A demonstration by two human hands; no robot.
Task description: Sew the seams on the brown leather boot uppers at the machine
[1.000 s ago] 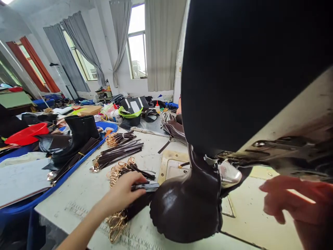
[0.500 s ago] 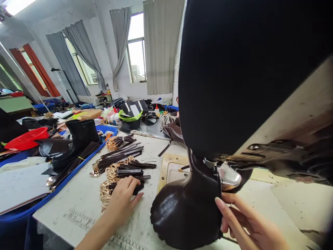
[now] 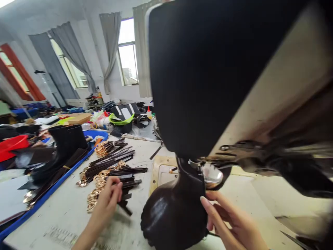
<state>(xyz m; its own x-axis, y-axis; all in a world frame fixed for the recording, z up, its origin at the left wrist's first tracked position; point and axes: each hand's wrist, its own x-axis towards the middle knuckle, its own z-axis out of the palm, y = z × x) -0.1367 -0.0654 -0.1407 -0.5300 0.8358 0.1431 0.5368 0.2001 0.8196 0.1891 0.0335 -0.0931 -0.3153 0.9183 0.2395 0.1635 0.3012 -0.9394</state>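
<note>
At five o'clock, the right hand (image 3: 231,222) pinches the edge of a shiny dark brown leather piece with a wavy rim (image 3: 174,211), down at six o'clock. Around half past seven, the blurry left hand (image 3: 106,198) is by thin dark brown straps with gold metal rings (image 3: 134,182); I can't tell if it holds any. A big black machine head (image 3: 197,76) is at one o'clock.

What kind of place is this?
Looks like a sewing workshop, probably for footwear or leather goods. Signs: what appears to be a sewing machine over a glossy dark brown piece, dark straps with gold-coloured metal fittings laid out beside it, and a black boot at left.
</note>
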